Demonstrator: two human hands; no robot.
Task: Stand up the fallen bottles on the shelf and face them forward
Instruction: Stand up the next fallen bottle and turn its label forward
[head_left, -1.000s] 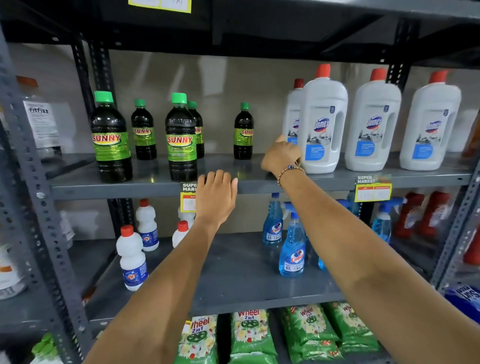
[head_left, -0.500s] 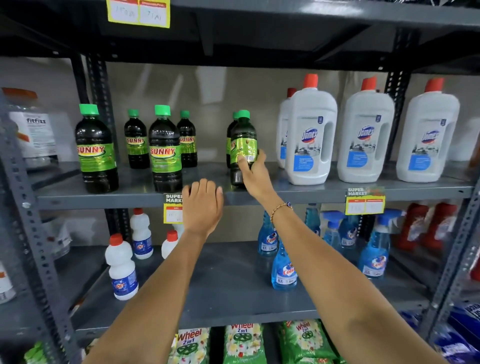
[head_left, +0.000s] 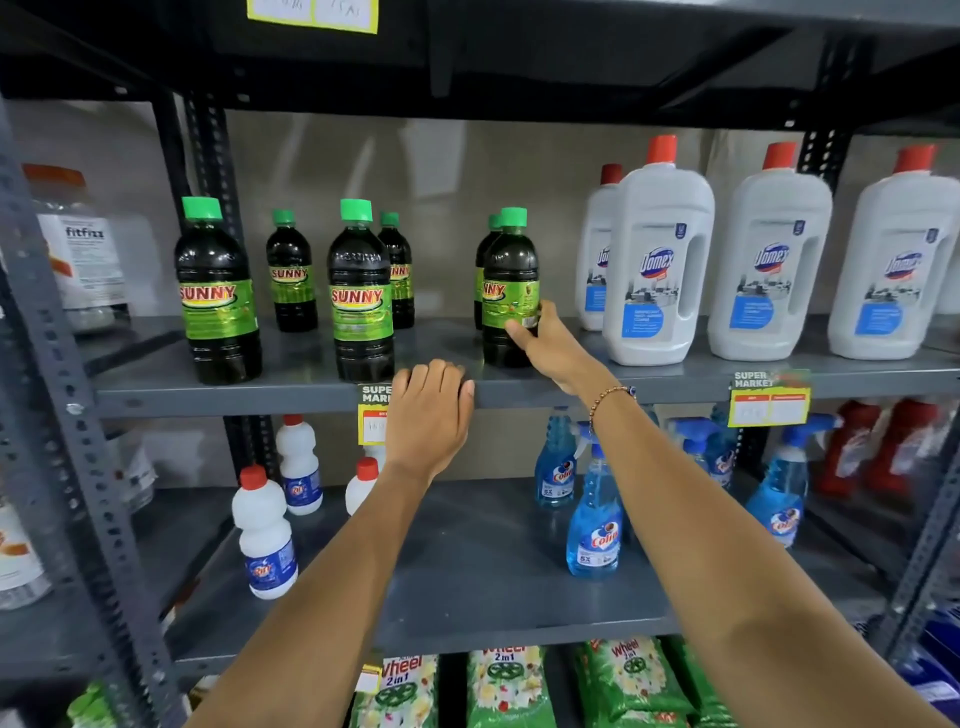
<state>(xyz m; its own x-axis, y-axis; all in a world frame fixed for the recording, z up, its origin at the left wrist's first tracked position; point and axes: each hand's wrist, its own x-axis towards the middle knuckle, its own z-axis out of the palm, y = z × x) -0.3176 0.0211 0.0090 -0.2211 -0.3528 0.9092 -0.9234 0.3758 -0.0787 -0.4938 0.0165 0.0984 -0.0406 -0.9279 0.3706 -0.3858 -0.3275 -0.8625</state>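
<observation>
Several dark SUNNY bottles with green caps stand upright on the grey metal shelf (head_left: 291, 387). My right hand (head_left: 548, 343) grips the lower part of one SUNNY bottle (head_left: 509, 280), which stands near the shelf's front with its label turned partly to the left. Another small bottle (head_left: 485, 265) stands close behind it. Two large SUNNY bottles (head_left: 218, 296) (head_left: 361, 301) face forward at the front left. My left hand (head_left: 428, 415) rests with curled fingers on the shelf's front edge and holds nothing.
White Domex bottles (head_left: 657, 260) with red caps line the same shelf to the right. Blue spray bottles (head_left: 595, 525) and small white bottles (head_left: 265, 535) stand on the shelf below. Green Wheel packets (head_left: 506, 686) lie at the bottom. Price tags (head_left: 769, 402) hang on the shelf edge.
My right hand left the Domex bottle, moved left and took hold of a SUNNY bottle, which now stands at the shelf's front. My left hand stayed on the edge.
</observation>
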